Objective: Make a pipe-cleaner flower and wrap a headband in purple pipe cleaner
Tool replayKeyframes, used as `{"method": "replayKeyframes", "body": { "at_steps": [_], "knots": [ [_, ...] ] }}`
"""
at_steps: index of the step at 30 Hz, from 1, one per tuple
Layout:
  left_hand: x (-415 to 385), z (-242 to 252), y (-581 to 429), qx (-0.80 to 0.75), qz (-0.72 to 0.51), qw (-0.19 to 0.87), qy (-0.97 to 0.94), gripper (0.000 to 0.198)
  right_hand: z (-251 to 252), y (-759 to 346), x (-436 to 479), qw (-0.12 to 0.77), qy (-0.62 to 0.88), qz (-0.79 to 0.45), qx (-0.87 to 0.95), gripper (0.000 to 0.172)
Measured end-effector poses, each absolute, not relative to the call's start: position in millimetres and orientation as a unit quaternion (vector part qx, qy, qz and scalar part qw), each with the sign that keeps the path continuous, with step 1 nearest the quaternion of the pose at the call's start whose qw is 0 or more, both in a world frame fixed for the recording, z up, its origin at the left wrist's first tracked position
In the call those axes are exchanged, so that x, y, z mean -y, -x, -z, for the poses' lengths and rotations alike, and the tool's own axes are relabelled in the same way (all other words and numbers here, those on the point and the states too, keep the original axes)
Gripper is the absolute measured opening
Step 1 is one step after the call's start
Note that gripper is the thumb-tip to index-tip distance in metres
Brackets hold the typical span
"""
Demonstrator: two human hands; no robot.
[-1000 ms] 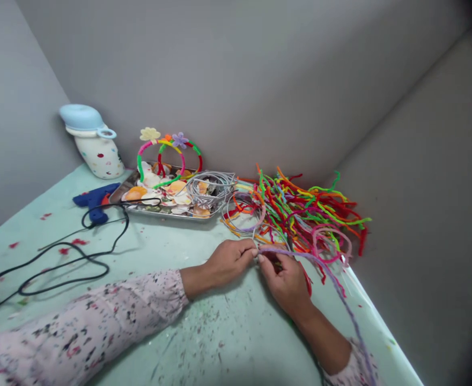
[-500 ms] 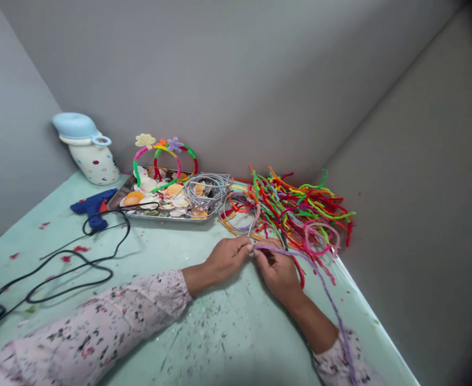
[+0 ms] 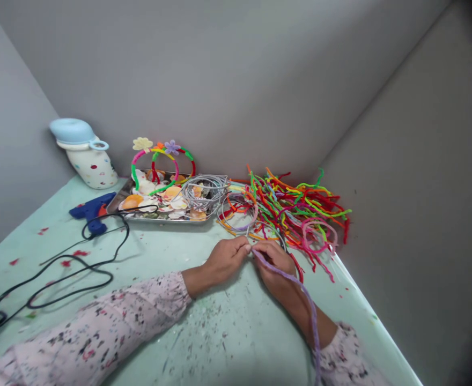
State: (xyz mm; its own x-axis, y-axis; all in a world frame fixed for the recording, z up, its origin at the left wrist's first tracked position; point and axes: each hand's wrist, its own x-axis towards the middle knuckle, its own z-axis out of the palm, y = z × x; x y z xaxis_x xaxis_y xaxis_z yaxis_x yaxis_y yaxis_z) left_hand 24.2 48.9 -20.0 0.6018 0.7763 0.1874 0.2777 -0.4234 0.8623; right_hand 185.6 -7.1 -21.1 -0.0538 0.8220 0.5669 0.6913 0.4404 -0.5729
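My left hand is closed in a pinch on a wire ring whose upper part shows pale wrapping above the fingertips. Close against it, my right hand pinches a purple pipe cleaner, which meets the ring between both sets of fingers. The pipe cleaner's long loose end runs over the right wrist towards the sleeve. Fingers hide the exact joint. Just beyond the hands lies a heap of coloured pipe cleaners.
A metal tray holds seashells, a coil of grey wire and two colourful flower-topped rings. To the left lie a blue glue gun and its black cord. A white bottle with a blue lid stands behind.
The purple pipe cleaner's loose end has swung left and now hangs closer along my right forearm. Both hands keep their pinch at nearly the same place.
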Motion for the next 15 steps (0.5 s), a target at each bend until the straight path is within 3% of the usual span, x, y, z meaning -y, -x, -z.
{"method": "replayKeyframes", "body": {
  "at_steps": [15],
  "knots": [
    [-49.6, 18.9, -23.6, -0.338, -0.325, 0.464, -0.752, 0.03, 23.7, -184.3, 6.4, 0.447, 0.483, 0.04, 0.751, 0.018]
  ]
}}
